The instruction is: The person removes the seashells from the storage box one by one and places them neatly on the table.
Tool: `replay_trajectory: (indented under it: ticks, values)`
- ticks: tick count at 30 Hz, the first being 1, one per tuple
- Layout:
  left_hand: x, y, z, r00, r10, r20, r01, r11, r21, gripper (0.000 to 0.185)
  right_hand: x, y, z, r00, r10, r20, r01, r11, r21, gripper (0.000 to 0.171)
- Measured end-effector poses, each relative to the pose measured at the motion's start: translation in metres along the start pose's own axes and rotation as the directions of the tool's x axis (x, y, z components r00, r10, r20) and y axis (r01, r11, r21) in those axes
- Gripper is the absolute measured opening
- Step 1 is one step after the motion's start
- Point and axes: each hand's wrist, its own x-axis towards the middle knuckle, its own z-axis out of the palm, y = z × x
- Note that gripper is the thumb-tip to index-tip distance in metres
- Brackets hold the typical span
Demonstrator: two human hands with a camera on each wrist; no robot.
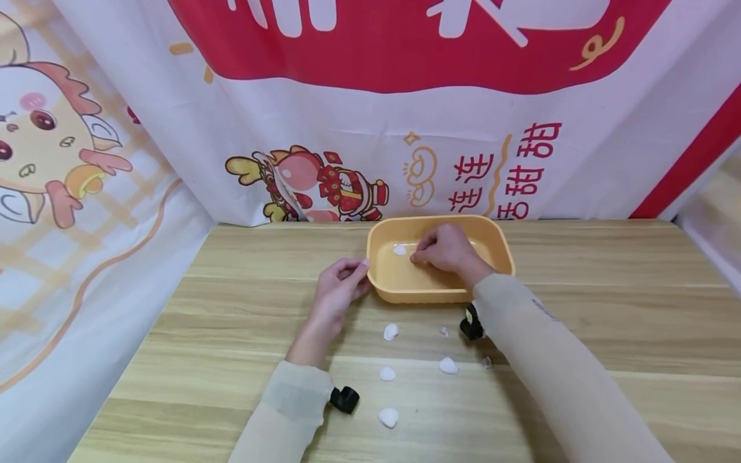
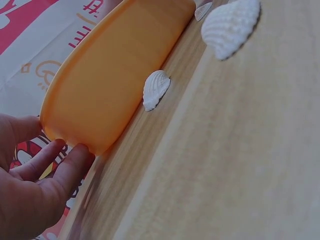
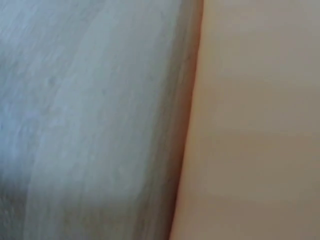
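A yellow-orange plastic basin (image 1: 422,296) stands on the wooden table, near the backdrop. My left hand (image 1: 341,283) touches its left end from outside; in the left wrist view the thumb is at the rim, and the extended fingers (image 2: 72,167) rest against the outer wall. My right hand (image 1: 447,249) reaches over the near rim into the basin, thumb and fingertips pinched together low over its floor on a small pale seashell, mostly hidden by the fingers. A white seashell (image 1: 399,249) lies in the basin left of those fingertips. The right wrist view shows only blurred surfaces.
Several white seashells lie on the table before the basin, among them one shell (image 1: 390,331) near its front wall and another (image 1: 388,417) closest to me. Two small translucent pieces, one piece (image 1: 443,331) farther left, are by my right sleeve (image 1: 538,334). A printed cloth (image 1: 324,116) hangs behind.
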Motion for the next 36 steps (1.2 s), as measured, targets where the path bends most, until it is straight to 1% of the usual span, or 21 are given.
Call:
replay_trajectory:
  ticks: [3,6,10,12,14,18,22,25,30,36]
  values:
    - [0.001,0.000,0.000,1.000,0.000,0.003,0.000,1.000,-0.001,0.030,-0.003,-0.003,-0.004,1.000,0.005,-0.004,-0.004,0.998,0.058,0.019]
    - [0.001,-0.001,0.000,1.000,-0.002,0.003,0.002,1.000,-0.002,0.031,-0.007,-0.006,-0.010,1.000,-0.008,-0.010,0.008,0.995,0.100,0.019]
    - [0.001,-0.003,-0.001,1.000,-0.001,0.000,0.001,1.000,-0.009,0.031,-0.016,-0.013,-0.020,0.999,-0.044,-0.013,0.045,0.991,0.125,0.019]
    - [0.000,-0.003,-0.002,1.000,0.003,-0.004,-0.003,1.000,-0.009,0.030,-0.023,-0.016,-0.027,0.997,-0.074,-0.024,0.076,0.989,0.128,0.019]
    - [0.000,-0.003,-0.003,1.000,0.006,-0.007,-0.006,1.000,-0.009,0.030,-0.031,-0.019,-0.034,0.994,-0.098,-0.048,0.103,0.989,0.105,0.019]
    - [-0.001,-0.003,-0.004,1.000,0.005,-0.005,-0.005,1.000,-0.004,0.032,-0.049,-0.020,-0.045,0.988,-0.123,-0.089,0.129,0.989,0.069,0.018]
    - [-0.001,-0.003,-0.006,1.000,0.002,-0.013,-0.002,1.000,0.001,0.031,-0.069,-0.015,-0.050,0.984,-0.149,-0.096,0.159,0.981,0.107,0.019]
    - [-0.001,-0.004,-0.006,1.000,0.004,-0.021,-0.004,1.000,0.001,0.031,-0.085,-0.009,-0.054,0.986,-0.134,-0.103,0.148,0.979,0.140,0.022]
    - [0.001,-0.003,-0.005,1.000,0.008,-0.006,-0.008,1.000,-0.003,0.031,-0.110,0.000,-0.059,0.989,-0.086,-0.120,0.107,0.978,0.180,0.029]
    - [0.002,-0.004,-0.001,1.000,-0.002,-0.004,0.002,1.000,-0.005,0.031,-0.127,0.009,-0.060,0.991,-0.070,-0.113,0.094,0.971,0.218,0.030]
